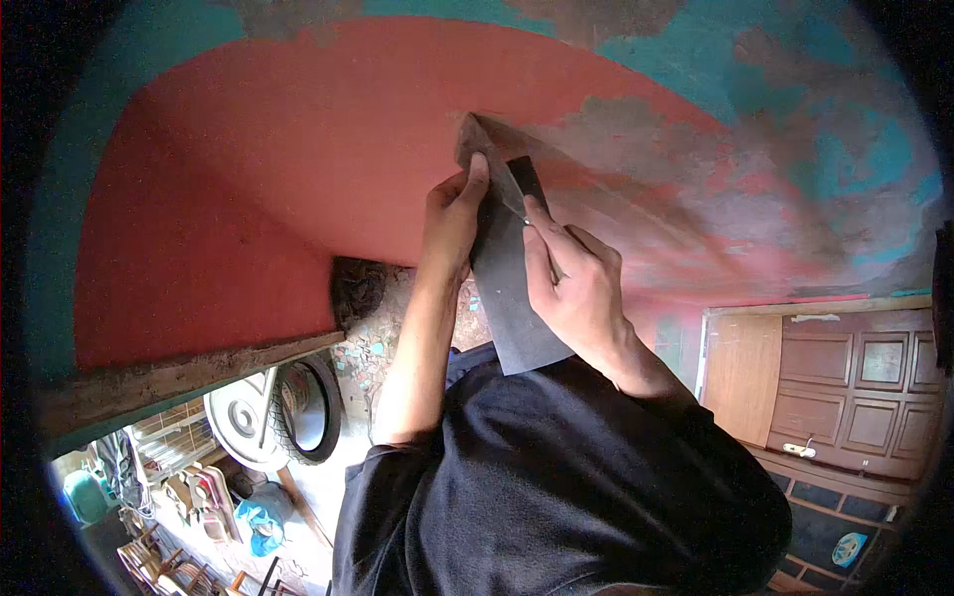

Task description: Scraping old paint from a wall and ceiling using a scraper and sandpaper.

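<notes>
A putty knife (492,153) points up and left, its broad blade narrowing to a bright neck by my right fingertips. My right hand (577,272) is closed around its handle, with the index finger stretched towards the blade. My left hand (456,205) pinches the blade near its wide end, thumb on top. A dark grey sheet (514,298), apparently sandpaper, hangs from behind the blade down to my chest. Its darker upper strip shows right of the blade. Left fingers hide part of the sheet, so their grip on it is unclear.
Before me rises a red wall (298,149) with teal and grey patches. A wooden ledge (186,372) runs along its lower left. Below stand a tyre (332,413), a white wheel (237,417) and a blue bag (261,525). A panelled door (812,398) is at right.
</notes>
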Demonstrator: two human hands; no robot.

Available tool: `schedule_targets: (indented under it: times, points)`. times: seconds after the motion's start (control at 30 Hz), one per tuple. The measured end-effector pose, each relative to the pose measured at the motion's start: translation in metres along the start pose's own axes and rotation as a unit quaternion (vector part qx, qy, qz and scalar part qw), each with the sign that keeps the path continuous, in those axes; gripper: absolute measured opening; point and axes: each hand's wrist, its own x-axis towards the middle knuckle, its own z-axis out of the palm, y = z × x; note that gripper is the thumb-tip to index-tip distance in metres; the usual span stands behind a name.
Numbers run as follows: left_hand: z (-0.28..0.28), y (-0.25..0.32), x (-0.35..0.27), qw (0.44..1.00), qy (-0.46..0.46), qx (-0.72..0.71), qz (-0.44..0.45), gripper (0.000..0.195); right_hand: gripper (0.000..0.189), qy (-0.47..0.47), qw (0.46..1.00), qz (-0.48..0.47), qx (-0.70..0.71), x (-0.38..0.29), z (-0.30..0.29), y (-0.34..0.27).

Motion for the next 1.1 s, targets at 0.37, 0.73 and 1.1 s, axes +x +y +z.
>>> schedule_targets:
  times: [0.37,0.73,1.1]
  points:
    - [0.001,-0.001,0.004,0.999,0.029,-0.006,0.031,0.048,0.034,-0.028,0.999,-0.006,-0.014,0.005,-0.002,0.006]
    - [0.008,0.005,-0.005,0.998,0.026,0.056,0.035,0.048,0.033,-0.061,0.998,0.021,-0.008,0.001,-0.005,0.006]
    - [0.005,-0.015,0.005,0.997,-0.006,0.078,0.024,0.05,0.037,0.014,1.0,0.001,0.007,-0.008,-0.01,0.014]
